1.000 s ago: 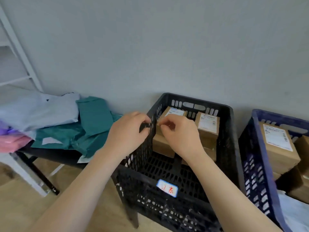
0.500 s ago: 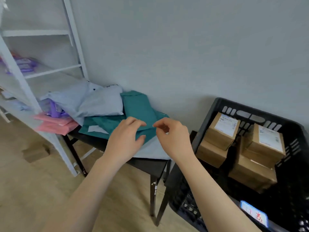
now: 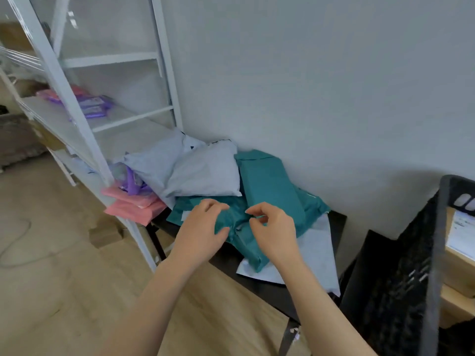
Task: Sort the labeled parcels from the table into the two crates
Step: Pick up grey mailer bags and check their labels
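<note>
Left hand (image 3: pixel 203 228) and right hand (image 3: pixel 273 228) curl over the teal parcel (image 3: pixel 239 219); whether either grips it cannot be told. It looks soft, light and slick, so an edge is probably best pinched.

1 head view, looking down (close) onto the table (image 3: pixel 267 286).

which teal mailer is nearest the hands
The crumpled front teal mailer, under the left hand and right hand; the flatter teal mailer lies farther back.

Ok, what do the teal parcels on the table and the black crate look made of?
Teal parcels: thin plastic mailer film, probably; soft creases, faint sheen.
Black crate: rigid moulded plastic by the look; perforated lattice wall, dull finish.
</note>
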Action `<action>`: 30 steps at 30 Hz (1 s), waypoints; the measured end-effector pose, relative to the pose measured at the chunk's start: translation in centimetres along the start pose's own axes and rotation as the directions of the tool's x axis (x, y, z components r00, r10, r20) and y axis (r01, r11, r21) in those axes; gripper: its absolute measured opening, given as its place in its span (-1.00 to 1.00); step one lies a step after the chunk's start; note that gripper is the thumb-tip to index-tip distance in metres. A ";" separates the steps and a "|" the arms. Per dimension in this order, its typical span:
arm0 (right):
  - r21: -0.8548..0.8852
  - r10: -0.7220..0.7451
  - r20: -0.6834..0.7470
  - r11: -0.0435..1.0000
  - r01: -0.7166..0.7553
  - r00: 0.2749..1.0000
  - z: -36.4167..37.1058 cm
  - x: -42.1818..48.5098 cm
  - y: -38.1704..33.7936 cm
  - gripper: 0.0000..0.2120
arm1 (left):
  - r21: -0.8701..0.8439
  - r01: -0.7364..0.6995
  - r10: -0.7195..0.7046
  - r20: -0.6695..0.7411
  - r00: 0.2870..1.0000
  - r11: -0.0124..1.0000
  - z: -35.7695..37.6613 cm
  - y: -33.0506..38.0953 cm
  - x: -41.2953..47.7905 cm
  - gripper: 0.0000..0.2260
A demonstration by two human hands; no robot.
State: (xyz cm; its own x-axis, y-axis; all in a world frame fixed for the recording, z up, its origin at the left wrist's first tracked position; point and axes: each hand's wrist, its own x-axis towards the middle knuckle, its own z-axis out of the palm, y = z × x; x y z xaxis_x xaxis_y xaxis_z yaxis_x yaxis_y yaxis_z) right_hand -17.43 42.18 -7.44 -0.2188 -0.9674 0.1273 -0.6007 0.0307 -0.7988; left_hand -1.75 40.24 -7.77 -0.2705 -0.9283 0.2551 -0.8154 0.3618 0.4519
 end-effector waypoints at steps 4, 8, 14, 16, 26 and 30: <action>-0.009 0.028 0.011 1.000 -0.028 1.000 2.0 4.6 0.3 -0.75 | -0.008 0.007 -0.007 0.020 1.000 1.000 0.3 -2.8 4.3 -0.62; -0.038 0.078 0.036 0.996 -0.076 0.996 4.0 8.8 0.8 -0.74 | -0.039 0.027 -0.026 0.024 0.999 0.999 1.0 -5.3 7.9 -0.63; -0.044 0.095 0.081 0.995 -0.091 0.992 7.3 12.0 0.7 -0.74 | -0.098 0.141 -0.135 0.063 0.989 0.985 2.2 -8.9 10.3 -0.47; -0.056 0.091 0.094 0.995 -0.086 0.991 8.5 12.9 0.7 -0.74 | -0.147 0.184 -0.177 0.055 0.983 0.972 2.3 -10.2 11.0 -0.41; -0.213 -0.041 0.098 0.975 0.061 0.994 14.9 17.0 -2.4 -0.71 | -0.172 0.146 -0.137 0.064 0.988 0.974 1.4 -19.0 16.0 -0.52; -0.325 -0.134 0.152 0.929 0.178 0.979 18.9 18.9 -4.2 -0.64 | -0.214 0.141 -0.131 0.062 0.989 0.967 0.4 -22.3 19.2 -0.62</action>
State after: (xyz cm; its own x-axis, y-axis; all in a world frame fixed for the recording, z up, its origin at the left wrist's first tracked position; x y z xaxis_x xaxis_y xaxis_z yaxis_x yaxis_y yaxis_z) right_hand -4.51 19.02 -12.84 -0.0166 -0.9897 0.1425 -0.8469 -0.0618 -0.5281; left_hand 11.05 14.30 -13.35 -0.1930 -0.9711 0.1404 -0.7169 0.2372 0.6556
